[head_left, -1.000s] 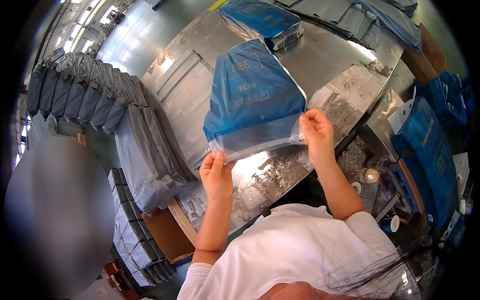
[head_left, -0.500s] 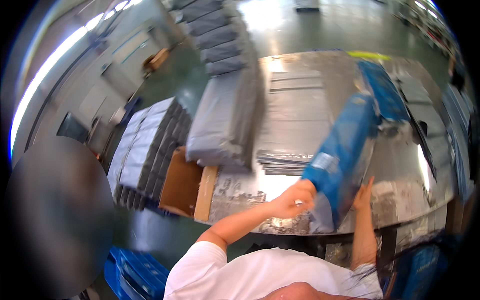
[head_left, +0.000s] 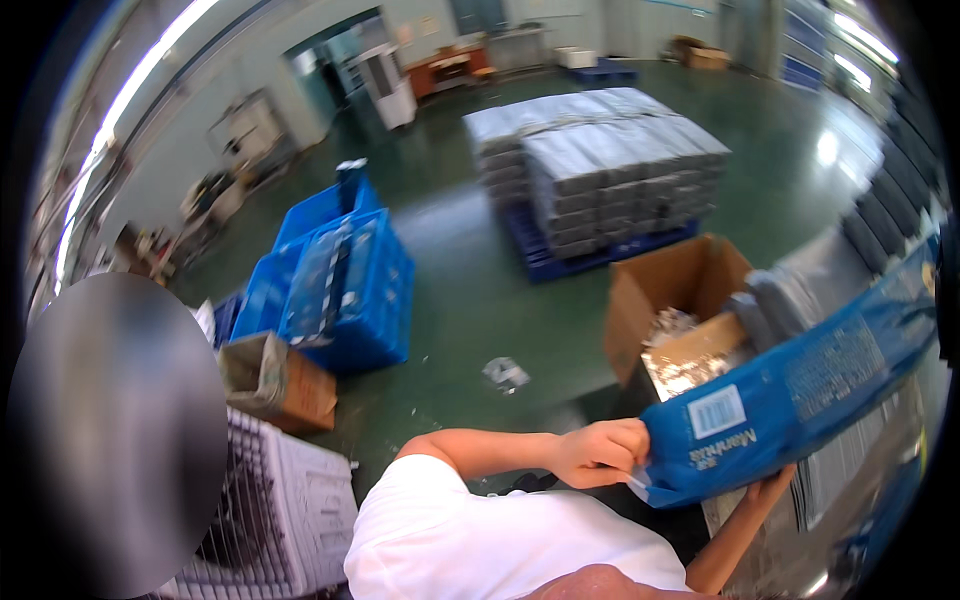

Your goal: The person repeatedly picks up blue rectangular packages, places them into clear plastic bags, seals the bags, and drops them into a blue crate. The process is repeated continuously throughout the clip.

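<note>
One stacked pallet of grey bundles (head_left: 600, 170) waits beyond an open cardboard box (head_left: 672, 300); the blue bag (head_left: 800, 400), not yet set down, hangs between left hand (head_left: 597, 452), fingers clenched on its corner, and right hand (head_left: 765, 492) cupped beneath.

A long blue plastic bag (head_left: 800, 395) with a white label, tilted up to the right, held at its lower end above a cardboard box.

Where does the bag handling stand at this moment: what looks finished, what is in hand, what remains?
Looks done: grey packs stacked on the pallet. In hand: one long blue bag, left hand gripping its near end, right hand under it. Left: the bag is set down nowhere yet; the open cardboard box sits beside it.
</note>
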{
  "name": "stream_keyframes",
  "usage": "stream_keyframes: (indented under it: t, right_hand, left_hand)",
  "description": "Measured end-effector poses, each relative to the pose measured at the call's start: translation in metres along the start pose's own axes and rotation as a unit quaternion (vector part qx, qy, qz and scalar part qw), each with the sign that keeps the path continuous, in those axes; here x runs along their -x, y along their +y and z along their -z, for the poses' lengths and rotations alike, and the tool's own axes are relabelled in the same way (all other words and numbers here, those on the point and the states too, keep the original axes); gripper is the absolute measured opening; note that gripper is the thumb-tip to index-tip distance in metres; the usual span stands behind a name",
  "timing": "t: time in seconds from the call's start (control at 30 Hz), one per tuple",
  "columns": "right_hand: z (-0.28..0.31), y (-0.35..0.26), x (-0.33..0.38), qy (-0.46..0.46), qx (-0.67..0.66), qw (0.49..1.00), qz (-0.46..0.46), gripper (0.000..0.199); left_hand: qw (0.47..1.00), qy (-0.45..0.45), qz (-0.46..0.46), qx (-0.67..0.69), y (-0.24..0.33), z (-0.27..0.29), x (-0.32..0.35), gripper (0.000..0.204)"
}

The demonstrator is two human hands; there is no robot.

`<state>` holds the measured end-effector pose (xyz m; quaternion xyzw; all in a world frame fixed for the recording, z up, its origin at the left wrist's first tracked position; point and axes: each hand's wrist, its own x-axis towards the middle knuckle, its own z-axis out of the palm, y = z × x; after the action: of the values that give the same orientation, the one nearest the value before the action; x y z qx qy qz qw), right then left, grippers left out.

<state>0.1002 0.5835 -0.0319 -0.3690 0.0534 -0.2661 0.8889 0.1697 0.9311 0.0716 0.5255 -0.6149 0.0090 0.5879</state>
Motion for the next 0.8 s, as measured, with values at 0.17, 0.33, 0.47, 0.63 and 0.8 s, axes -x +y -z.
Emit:
stream_keyframes:
  t: [0.17,0.33,0.47,0.63,0.8]
  right_hand:
    - [-0.220,0.140,-0.021,-0.195,-0.003,0.968,-0.156,0.036]
    - [-0.529,0.263,0.031,-0.486,-0.009,0.850,-0.201,0.060]
    - [-0.660,0.311,0.107,-0.673,-0.190,0.671,-0.248,0.059]
    - [-0.542,0.349,0.169,-0.901,0.108,0.408,-0.096,0.056]
    - [-0.200,0.372,0.082,-0.726,0.581,0.352,-0.111,0.061]
  left_hand:
    - [0.927,0.259,0.104,-0.252,0.109,0.085,0.137,0.013]
    - [0.660,0.682,0.060,-0.310,0.175,0.201,0.259,0.030]
    - [0.261,0.659,0.202,-0.676,0.203,0.280,0.377,0.035]
    - [0.641,0.457,0.487,-0.379,0.113,0.189,0.408,0.016]
    - [0.773,0.108,0.602,-0.170,-0.039,0.087,0.404,0.030]
